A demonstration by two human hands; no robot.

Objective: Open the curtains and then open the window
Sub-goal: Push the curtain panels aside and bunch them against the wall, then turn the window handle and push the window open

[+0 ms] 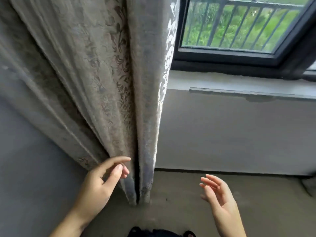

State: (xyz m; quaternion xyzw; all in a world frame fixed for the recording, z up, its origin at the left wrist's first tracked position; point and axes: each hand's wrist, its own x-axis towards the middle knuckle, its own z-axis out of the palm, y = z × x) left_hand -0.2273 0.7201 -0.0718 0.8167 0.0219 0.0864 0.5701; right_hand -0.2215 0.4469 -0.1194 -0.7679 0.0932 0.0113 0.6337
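Observation:
A beige patterned curtain (pixel 95 79) hangs gathered on the left and reaches down to the floor. To its right the window (pixel 236 24) is uncovered, with a dark frame, shut glass, and railing bars and greenery behind it. My left hand (pixel 100 183) is low beside the curtain's bottom folds, fingers apart, holding nothing; its fingertips are close to the fabric. My right hand (pixel 218 195) is open too, palm turned leftward, apart from the curtain and well below the window.
A pale window sill (pixel 239 82) runs under the frame, with a plain wall (pixel 230 130) below it. The floor (pixel 256 199) is bare concrete. Dark shoes (pixel 153 232) show at the bottom edge. A grey wall stands at the left.

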